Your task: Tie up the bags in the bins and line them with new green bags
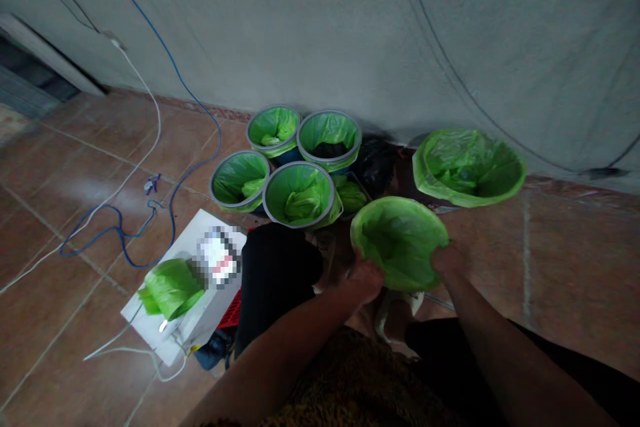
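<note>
Head view: four bins [300, 163] crowd near the held green bag [400, 243].

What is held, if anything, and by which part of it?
An open green bag, by its rim: left hand and right hand on either side.

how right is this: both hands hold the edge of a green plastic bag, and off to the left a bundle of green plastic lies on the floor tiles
Not quite: the bundle of green plastic lies on the white surface, not the floor tiles, as the head view shows. The left hand and right hand do hold the edge of a green plastic bag.
</note>
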`<state>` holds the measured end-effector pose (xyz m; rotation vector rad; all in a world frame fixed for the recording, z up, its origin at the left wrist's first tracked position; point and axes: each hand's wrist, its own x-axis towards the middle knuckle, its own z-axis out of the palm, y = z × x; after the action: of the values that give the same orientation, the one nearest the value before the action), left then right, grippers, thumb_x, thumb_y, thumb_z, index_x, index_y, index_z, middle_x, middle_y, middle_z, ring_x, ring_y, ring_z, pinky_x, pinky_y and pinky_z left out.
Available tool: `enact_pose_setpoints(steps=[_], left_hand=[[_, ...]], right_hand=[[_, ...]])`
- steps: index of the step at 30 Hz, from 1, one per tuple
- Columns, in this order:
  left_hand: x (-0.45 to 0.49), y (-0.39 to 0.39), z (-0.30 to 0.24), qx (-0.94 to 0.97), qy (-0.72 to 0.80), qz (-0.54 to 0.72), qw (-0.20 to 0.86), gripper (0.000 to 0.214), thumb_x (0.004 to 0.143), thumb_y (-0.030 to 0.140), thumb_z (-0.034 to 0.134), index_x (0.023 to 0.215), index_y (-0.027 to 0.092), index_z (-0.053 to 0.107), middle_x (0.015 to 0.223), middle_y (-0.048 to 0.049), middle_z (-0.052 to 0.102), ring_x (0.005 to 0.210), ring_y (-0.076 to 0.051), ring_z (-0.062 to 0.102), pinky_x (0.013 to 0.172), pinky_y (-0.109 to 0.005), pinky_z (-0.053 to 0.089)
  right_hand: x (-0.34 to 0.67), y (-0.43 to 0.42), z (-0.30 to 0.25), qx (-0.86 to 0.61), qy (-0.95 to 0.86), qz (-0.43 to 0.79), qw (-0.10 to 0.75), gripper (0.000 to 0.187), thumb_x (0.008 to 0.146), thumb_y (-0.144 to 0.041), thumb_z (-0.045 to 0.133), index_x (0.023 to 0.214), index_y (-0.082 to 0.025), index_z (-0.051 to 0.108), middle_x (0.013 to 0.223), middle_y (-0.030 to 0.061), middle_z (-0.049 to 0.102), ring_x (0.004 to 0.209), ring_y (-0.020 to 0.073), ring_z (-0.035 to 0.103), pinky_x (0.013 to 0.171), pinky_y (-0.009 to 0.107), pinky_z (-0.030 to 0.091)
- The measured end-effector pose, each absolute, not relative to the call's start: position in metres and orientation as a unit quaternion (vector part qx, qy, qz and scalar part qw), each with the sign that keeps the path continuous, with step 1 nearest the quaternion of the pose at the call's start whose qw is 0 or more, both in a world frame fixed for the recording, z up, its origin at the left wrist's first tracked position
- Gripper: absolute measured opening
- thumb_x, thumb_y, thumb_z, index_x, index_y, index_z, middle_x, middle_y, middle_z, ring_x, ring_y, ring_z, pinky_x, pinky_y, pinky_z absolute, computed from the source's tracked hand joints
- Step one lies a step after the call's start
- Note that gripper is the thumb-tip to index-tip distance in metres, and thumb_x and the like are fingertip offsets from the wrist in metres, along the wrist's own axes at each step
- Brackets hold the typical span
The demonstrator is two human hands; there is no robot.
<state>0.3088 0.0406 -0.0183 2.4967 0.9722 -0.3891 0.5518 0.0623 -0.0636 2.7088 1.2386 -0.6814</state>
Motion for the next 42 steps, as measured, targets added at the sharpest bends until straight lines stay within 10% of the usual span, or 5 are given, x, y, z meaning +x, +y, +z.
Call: enact_pose_setpoints(steps=[4, 11, 24, 31, 42], left_hand=[[0.310, 0.044, -0.012, 0.909, 0.359, -0.109, 0.179, 0.034, 0.089, 0.016, 0.056, 0.120, 0.020, 0.069, 0.127, -0.0119, 0.067, 0.127, -0.031, 0.053, 0.120, -0.062, 0.025], [0.308, 0.029, 0.010, 0.917, 0.360, -0.084, 0.149, 0.039, 0.094, 0.019, 0.047, 0.130, 0.012, 0.061, 0.142, -0.0172, 0.056, 0.133, -0.033, 0.046, 0.117, -0.067, 0.025], [0.297, 0.016, -0.004, 0.908, 0.361, -0.116, 0.180, 0.041, 0.093, 0.011, 0.042, 0.129, 0.019, 0.059, 0.130, -0.0133, 0.064, 0.131, -0.027, 0.050, 0.120, -0.059, 0.024], [0.290, 0.023, 0.004, 0.890, 0.409, -0.095, 0.178, 0.052, 0.093, 0.017, 0.047, 0.145, 0.015, 0.046, 0.148, -0.0183, 0.050, 0.139, -0.031, 0.042, 0.119, -0.063, 0.023], [0.302, 0.029, -0.004, 0.909, 0.363, -0.099, 0.182, 0.027, 0.095, 0.016, 0.046, 0.111, 0.017, 0.068, 0.111, -0.0115, 0.069, 0.114, -0.025, 0.058, 0.111, -0.044, 0.035]], right_hand=[[0.547, 0.062, -0.036, 0.904, 0.390, -0.172, 0.040, 0.067, 0.095, -0.036, 0.043, 0.147, 0.004, 0.036, 0.129, 0.0357, 0.057, 0.121, 0.0415, 0.060, 0.090, 0.046, 0.050], [0.508, 0.020, 0.007, 0.682, 0.708, -0.184, 0.011, 0.041, 0.093, -0.025, 0.048, 0.130, -0.012, 0.061, 0.126, 0.0186, 0.066, 0.116, 0.0295, 0.062, 0.102, 0.040, 0.046], [0.482, -0.010, -0.028, 0.605, 0.733, -0.259, 0.171, 0.039, 0.084, -0.006, 0.050, 0.118, -0.011, 0.067, 0.119, 0.0183, 0.070, 0.115, 0.0323, 0.063, 0.104, 0.049, 0.041], [0.504, 0.001, -0.003, 0.640, 0.715, -0.278, 0.038, 0.053, 0.078, -0.008, 0.060, 0.131, -0.013, 0.063, 0.128, 0.0186, 0.066, 0.123, 0.0336, 0.058, 0.106, 0.043, 0.040], [0.466, -0.011, 0.006, 0.633, 0.716, -0.293, 0.005, 0.034, 0.084, -0.005, 0.047, 0.106, -0.014, 0.072, 0.112, 0.0172, 0.071, 0.108, 0.0302, 0.063, 0.093, 0.038, 0.045]])
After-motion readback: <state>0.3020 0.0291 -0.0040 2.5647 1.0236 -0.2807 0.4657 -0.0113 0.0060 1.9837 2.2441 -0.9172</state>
